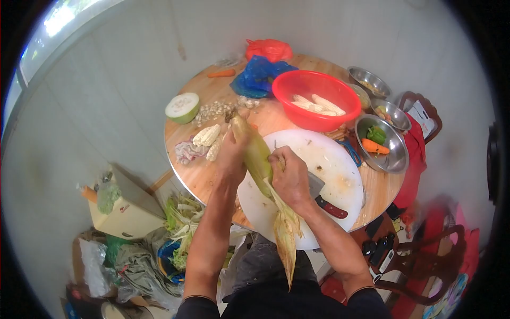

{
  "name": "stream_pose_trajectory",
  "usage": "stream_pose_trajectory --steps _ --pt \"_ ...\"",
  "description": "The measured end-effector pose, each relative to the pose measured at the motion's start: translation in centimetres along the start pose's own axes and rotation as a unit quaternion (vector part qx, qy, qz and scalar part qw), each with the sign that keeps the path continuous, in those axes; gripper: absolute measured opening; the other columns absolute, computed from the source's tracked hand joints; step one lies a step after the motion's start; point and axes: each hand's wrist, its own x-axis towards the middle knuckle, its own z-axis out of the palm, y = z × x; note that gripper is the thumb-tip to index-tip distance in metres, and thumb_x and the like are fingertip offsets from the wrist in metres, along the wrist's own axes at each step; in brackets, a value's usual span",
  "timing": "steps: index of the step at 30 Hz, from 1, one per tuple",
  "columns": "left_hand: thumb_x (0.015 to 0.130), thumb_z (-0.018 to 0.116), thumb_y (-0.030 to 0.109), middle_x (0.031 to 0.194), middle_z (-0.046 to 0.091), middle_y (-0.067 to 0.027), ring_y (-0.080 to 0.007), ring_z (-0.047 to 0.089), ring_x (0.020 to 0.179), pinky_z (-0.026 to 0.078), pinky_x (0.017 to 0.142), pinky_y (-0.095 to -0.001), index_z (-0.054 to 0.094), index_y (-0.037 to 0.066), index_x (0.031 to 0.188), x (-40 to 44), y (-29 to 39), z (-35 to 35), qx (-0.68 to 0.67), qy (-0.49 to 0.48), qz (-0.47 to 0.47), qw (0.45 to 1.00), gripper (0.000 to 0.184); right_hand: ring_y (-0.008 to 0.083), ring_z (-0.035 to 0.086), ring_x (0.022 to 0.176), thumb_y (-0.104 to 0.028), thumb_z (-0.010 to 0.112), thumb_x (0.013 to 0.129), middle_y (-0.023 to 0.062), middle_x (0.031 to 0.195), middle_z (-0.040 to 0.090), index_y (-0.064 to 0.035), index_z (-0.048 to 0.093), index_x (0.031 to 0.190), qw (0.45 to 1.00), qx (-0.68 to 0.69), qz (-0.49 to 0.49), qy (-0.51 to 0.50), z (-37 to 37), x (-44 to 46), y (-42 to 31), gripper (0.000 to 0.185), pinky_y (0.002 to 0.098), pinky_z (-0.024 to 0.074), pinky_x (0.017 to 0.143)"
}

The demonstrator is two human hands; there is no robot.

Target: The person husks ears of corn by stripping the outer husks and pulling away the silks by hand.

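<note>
My left hand [234,149] is closed around the upper end of an ear of corn [257,151], still wrapped in green husk and held tilted above the edge of the white round cutting board [340,159]. My right hand [290,175] pinches husk at the ear's side. From there a dry, yellowish corn husk [287,239] hangs down over the front of the board. A cleaver [330,207] with a dark red handle lies on the board, its blade partly behind my right hand. Bare corn cobs [207,135] rest on the table, left of my left hand.
Behind the board stands a red basin [313,124] holding several husked ears. Steel bowls [396,165] line the right side, one with a carrot and green pepper. A cut melon [183,116], garlic cloves [212,111] and plastic bags [260,77] occupy the back. Stripped husks [180,215] lie below left.
</note>
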Motion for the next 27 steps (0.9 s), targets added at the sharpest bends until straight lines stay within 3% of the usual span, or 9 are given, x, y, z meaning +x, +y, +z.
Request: stream_pose_trajectory --steps 2,5,8,11,13,17,20,22,27 --pt "0.097 0.065 0.011 0.115 0.062 -0.0108 -0.0222 0.064 0.098 0.055 0.086 -0.0354 0.05 0.001 0.14 -0.6 0.2 1.2 0.062 -0.023 -0.021 0.998 0.047 0.0293 0.067 0.081 -0.008 0.062 0.096 0.0201 0.089 0.069 0.0014 0.061 0.099 0.998 0.037 0.015 0.058 0.2 -0.3 0.5 0.01 0.0373 0.0514 0.078" --pt "0.09 0.07 0.003 0.117 0.063 -0.0112 -0.0239 0.065 0.105 0.055 0.089 -0.0369 0.048 0.0 0.14 -0.6 0.6 1.1 0.097 -0.049 -0.036 0.993 0.055 0.0245 0.065 0.088 -0.007 0.06 0.098 0.0181 0.094 0.068 0.0009 0.06 0.104 0.99 0.1 0.065 0.072 -0.1 -1.2 0.9 0.01 0.0362 0.0503 0.083" --pt "0.09 0.07 0.005 0.12 0.063 -0.0125 -0.0265 0.066 0.109 0.056 0.091 -0.039 0.047 0.0 0.139 -0.7 0.6 0.3 0.105 -0.05 -0.058 0.992 0.054 0.0204 0.062 0.091 -0.01 0.056 0.101 0.0139 0.098 0.067 0.0013 0.06 0.107 0.982 0.042 0.051 0.177 -0.2 -2.8 2.4 0.013 0.0338 0.0489 0.085" --pt "0.091 0.069 0.005 0.122 0.063 -0.0139 -0.0288 0.066 0.109 0.056 0.092 -0.042 0.048 0.0 0.137 -0.6 1.0 -0.6 0.031 0.01 -0.054 0.998 0.051 0.0265 0.063 0.094 -0.011 0.054 0.1 0.0171 0.099 0.067 0.0019 0.06 0.11 0.953 0.194 0.118 0.203 -1.5 -3.2 5.4 0.017 0.0385 0.0475 0.087" --pt "0.092 0.07 0.009 0.119 0.064 -0.0141 -0.0298 0.066 0.109 0.056 0.094 -0.0436 0.049 0.0 0.134 -0.5 -0.3 -1.1 0.012 -0.006 -0.045 0.999 0.048 0.0237 0.06 0.098 -0.011 0.051 0.103 0.0146 0.103 0.065 0.0027 0.059 0.115 0.966 0.148 0.116 0.178 -1.9 -3.5 4.6 0.02 0.0374 0.0457 0.091" --pt "0.093 0.071 0.021 0.109 0.063 -0.0126 -0.0279 0.066 0.098 0.057 0.085 -0.0426 0.05 0.0 0.13 -0.8 -2.6 0.0 -0.056 0.064 -0.07 0.994 0.048 0.0199 0.058 0.094 -0.015 0.048 0.105 0.0102 0.098 0.063 -0.0001 0.056 0.112 0.966 0.191 0.008 0.175 -1.3 -2.4 2.0 0.018 0.035 0.0456 0.09" --pt "0.094 0.072 0.028 0.097 0.064 -0.0104 -0.0252 0.066 0.083 0.058 0.072 -0.0406 0.054 0.0 0.124 0.3 -3.7 -1.5 -0.026 0.161 -0.095 0.982 0.044 0.0144 0.055 0.083 -0.016 0.045 0.106 0.0058 0.09 0.057 -0.0021 0.053 0.106 0.904 0.408 0.074 0.099 -1.0 -2.3 2.5 0.016 0.0307 0.0463 0.08" --pt "0.094 0.071 0.031 0.09 0.063 -0.0093 -0.0238 0.065 0.075 0.057 0.065 -0.0394 0.057 0.0 0.119 1.7 -4.6 -3.9 0.0 0.197 -0.118 0.973 0.041 0.0084 0.044 0.063 -0.021 0.045 0.106 0.0006 0.073 0.045 -0.0054 0.049 0.099 0.817 0.547 0.13 0.127 -0.7 -3.1 2.6 0.017 0.0262 0.0401 0.06" --pt "0.096 0.069 0.036 0.08 0.062 -0.0079 -0.0207 0.063 0.068 0.053 0.059 -0.0364 0.061 0.005 0.1 2.9 -3.2 -7.7 -0.022 0.248 -0.009 0.969 0.033 0.0067 0.025 0.046 -0.035 0.054 0.106 -0.0055 0.058 0.026 -0.0135 0.039 0.08 0.788 0.571 0.136 0.188 -2.2 -6.5 3.6 0.037 0.0279 0.0216 0.044"
